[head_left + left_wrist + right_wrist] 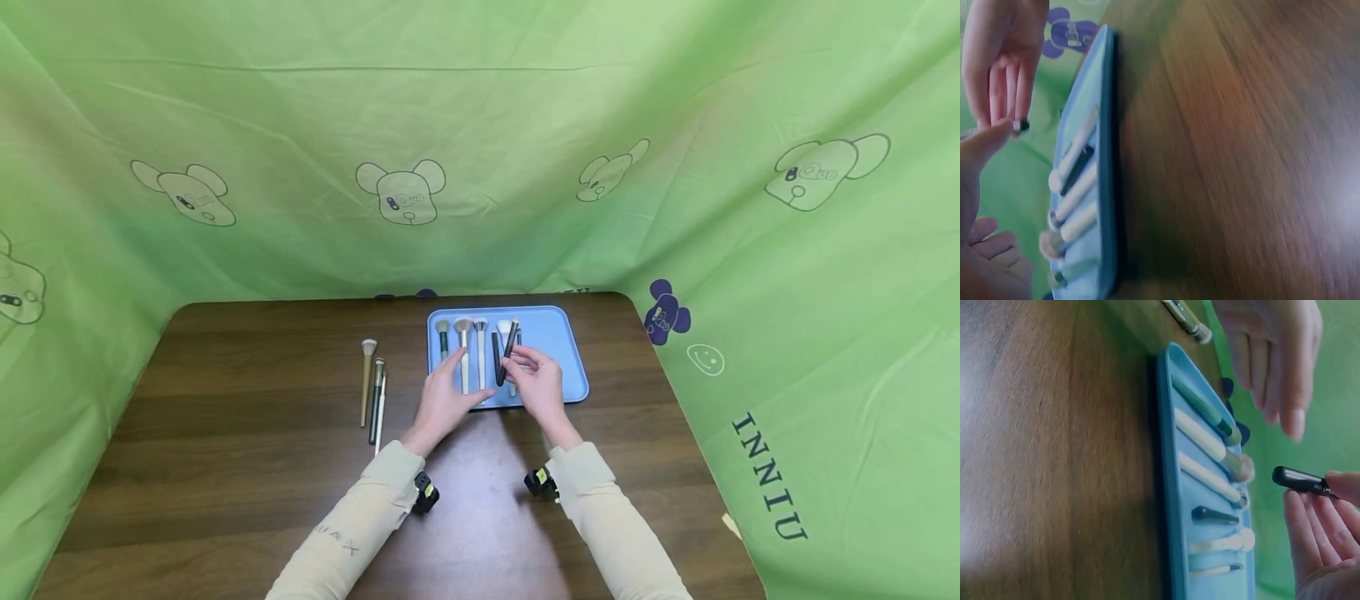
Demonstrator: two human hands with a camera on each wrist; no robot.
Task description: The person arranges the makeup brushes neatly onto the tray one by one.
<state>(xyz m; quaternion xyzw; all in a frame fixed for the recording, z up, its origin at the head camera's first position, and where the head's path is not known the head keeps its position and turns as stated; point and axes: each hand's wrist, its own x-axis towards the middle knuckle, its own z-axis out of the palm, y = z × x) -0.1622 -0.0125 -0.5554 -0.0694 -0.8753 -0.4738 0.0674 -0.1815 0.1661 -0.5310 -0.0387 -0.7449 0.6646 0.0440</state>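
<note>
My right hand (538, 385) pinches a black-handled makeup brush (507, 354) above the blue tray (570, 358). In the right wrist view the brush's handle end (1300, 480) sticks out past the thumb and fingers. My left hand (442, 402), fingers and thumb spread, hovers over the tray's front left part and holds nothing; it shows at the top of the right wrist view, apart from the brush. Beneath the hands, makeup brushes lie side by side: a green-handled one (1200, 405), two thick pale-handled ones, a short black one (1213, 515), a white one (1219, 543) and a thin one (1213, 571).
Left of the tray, on the brown wooden table (247, 467), lie a tan-handled brush (366, 387), a black-handled brush (376, 404) and a thin white-handled brush (381, 417). A green printed curtain (480, 100) hangs around the table's back and sides.
</note>
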